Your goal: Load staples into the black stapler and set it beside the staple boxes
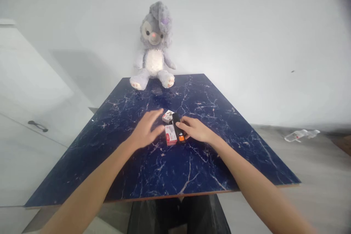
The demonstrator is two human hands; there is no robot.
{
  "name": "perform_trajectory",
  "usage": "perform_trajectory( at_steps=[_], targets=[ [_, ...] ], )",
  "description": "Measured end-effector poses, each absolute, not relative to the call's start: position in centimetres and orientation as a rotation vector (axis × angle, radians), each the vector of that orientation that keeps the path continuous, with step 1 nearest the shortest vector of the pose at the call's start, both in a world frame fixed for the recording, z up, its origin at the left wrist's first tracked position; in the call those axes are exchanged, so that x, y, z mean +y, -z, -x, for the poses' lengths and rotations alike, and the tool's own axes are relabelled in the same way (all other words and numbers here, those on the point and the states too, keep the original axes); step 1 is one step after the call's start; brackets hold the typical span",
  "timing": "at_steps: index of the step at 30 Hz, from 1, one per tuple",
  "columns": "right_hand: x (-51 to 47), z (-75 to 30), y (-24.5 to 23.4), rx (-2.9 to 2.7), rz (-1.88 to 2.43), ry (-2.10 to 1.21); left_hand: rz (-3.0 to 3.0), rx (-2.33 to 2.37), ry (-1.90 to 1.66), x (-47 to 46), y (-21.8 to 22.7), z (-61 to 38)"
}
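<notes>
Near the middle of the table, my right hand is closed on a long black object with an orange patch at its near end, which looks like a stapler. It stands against the right side of a red-and-white box. Just beyond that lies a smaller white box with a dark picture and a bit of red. My left hand is open to the left of both boxes, thumb and fingers apart. Its fingertips come close to them; whether they touch, I cannot tell.
A grey plush toy sits at the table's far edge against the wall. The dark blue marble-patterned table narrows away from me. Left is a white cabinet with a dark handle; clear plastic packaging lies on the floor at right.
</notes>
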State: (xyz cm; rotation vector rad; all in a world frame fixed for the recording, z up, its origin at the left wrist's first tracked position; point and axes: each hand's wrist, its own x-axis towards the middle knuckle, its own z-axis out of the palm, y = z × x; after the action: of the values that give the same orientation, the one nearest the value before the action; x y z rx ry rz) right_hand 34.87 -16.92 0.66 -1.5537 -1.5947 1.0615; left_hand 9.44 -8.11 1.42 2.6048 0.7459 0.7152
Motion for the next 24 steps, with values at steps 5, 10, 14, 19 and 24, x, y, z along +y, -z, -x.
perform_trajectory(
  at_steps=[5, 10, 14, 19, 24],
  targets=[
    [-17.1, -34.7, -0.7, -1.548, 1.578, -1.057, -2.583, 0.852, -0.609, -6.4, 0.2, -9.6],
    [-17.2, -34.5, -0.8, -1.495, 1.548, -1.094, -2.649, 0.856, -0.515, -7.5, 0.1, -11.0],
    [-17.0, -34.5, -0.6, -1.494, 1.552, -1.084, -2.611, 0.842, -0.620, -7.9, -1.1, -10.6],
    [-16.9, -34.8, -0.4, -1.493, 1.545, -1.103, -2.515, 0.808, -0.537, -7.6, -1.5, -8.9],
    [-16.8, -34.8, -0.3, -1.464, 1.512, -1.148, -2.477, 0.792, -0.313, -8.5, -0.5, -8.9]
  ],
)
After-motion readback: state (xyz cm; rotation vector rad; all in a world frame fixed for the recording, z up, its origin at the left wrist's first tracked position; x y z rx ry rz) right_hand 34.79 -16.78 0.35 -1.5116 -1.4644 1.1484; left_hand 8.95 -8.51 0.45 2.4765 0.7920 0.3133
